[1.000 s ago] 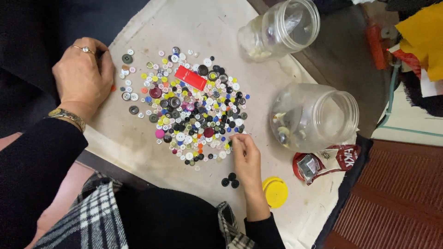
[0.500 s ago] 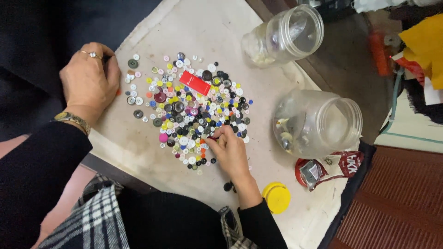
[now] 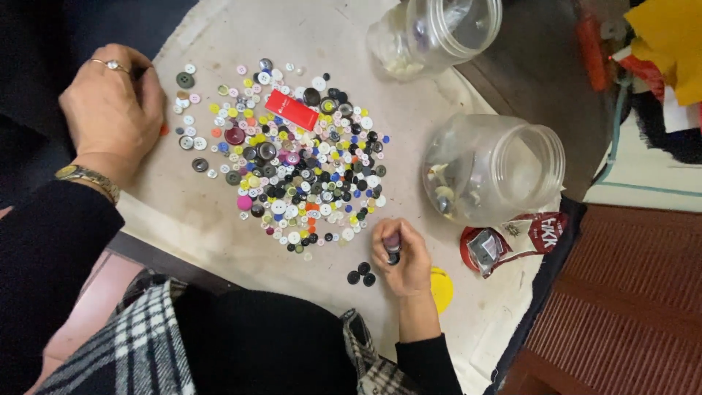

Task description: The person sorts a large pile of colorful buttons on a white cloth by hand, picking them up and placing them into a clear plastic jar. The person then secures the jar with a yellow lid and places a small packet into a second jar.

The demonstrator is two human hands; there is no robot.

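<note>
A: What is the setting?
B: A counter [image 3: 219,219] covered with a pale, stained cloth, seen from above, with a dark floor at the left and a reddish ribbed mat at the lower right

A: What lies on it?
B: A spread heap of buttons [image 3: 292,157] in many colours fills the middle, and a flat red card [image 3: 291,110] lies on its upper part. Three black buttons [image 3: 363,273] lie apart from the heap, just below it

A: Where is the right hand?
B: The right hand [image 3: 402,256] rests on the cloth below the heap's lower right edge, just beside the three black buttons. Its grip is closed, the fingers pinched together on a dark button [image 3: 393,249]

A: And the left?
B: The left hand [image 3: 110,110] lies at the far left edge of the heap, knuckles up, with a ring and a wristwatch. Its fingers are curled under, and I cannot tell whether they hold anything

A: Anything else near?
B: Two clear jars lie on their sides: one jar [image 3: 493,168] to the right of the heap with a few buttons inside, the other jar [image 3: 431,36] at the top. A yellow lid [image 3: 441,289] lies just right of the right wrist, and a red packet [image 3: 512,238] lies below the nearer jar
</note>
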